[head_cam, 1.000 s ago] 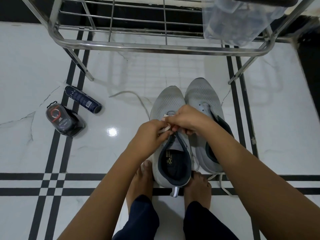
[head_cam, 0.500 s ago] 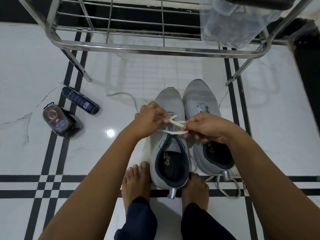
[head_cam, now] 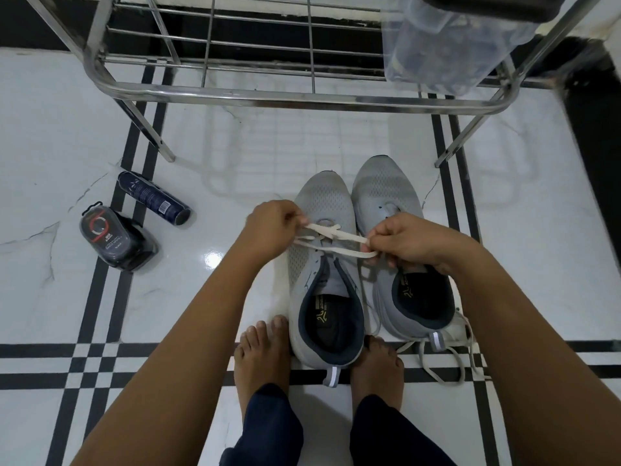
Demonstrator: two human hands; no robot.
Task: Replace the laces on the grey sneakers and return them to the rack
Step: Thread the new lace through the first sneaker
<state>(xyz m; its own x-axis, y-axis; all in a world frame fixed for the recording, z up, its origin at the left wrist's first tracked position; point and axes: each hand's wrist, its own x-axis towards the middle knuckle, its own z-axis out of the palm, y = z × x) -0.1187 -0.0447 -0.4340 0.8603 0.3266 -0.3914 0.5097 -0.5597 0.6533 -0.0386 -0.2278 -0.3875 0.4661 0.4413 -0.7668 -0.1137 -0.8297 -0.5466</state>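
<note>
Cream lace (head_cam: 336, 235) is crossing over the front eyelets of the left sneaker (head_cam: 322, 200), and you are pulling it taut sideways. Your left hand (head_cam: 272, 227) is pinching one end just beside that shoe. Your right hand (head_cam: 403, 243) is pinching the other end above the right sneaker (head_cam: 386, 183). The two grey shoes are standing side by side on the white floor (head_cam: 336, 139), toes pointing at the rack (head_cam: 268, 95). The left heel is sitting between your bare feet. A loose lace (head_cam: 447, 368) is lying by the right heel. Well to your left, a dark can (head_cam: 154, 198) is lying on its side near a black pack (head_cam: 114, 240). A clear bag (head_cam: 447, 45) is hanging at the rack's right end.
</note>
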